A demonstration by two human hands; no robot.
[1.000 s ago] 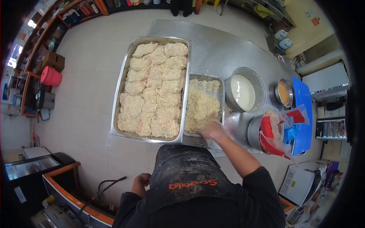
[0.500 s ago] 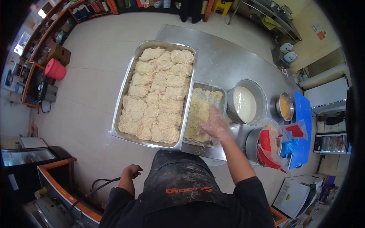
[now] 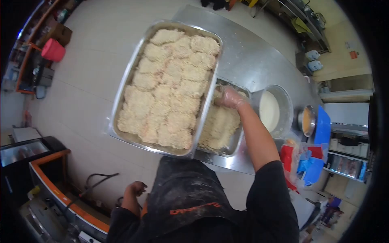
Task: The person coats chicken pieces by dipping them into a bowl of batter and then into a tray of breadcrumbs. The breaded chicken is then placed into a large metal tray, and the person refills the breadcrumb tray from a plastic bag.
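My right hand (image 3: 231, 97), in a clear glove, is down in the far end of a small metal tray (image 3: 232, 153) of pale breading crumbs (image 3: 221, 127). Its fingers curl into the crumbs; their tips are hidden. Directly left of it stands a large deep metal pan (image 3: 121, 87), filled with rows of crumb-coated pieces (image 3: 170, 95). My left hand (image 3: 137, 188) hangs low beside my apron, away from the table, its fingers loosely bent and holding nothing.
Right of the crumbs stand a metal pot (image 3: 287, 106) of white batter (image 3: 269, 113) and a bowl (image 3: 310, 120) with orange liquid. Plastic bags (image 3: 288, 160) and a blue board (image 3: 323, 125) sit at the table's right end. A hose (image 3: 95, 182) is at lower left.
My right hand has moved from the middle of the crumbs to the tray's far end, and its spread fingers have curled downward. The camera view has shifted. My left hand stays low.
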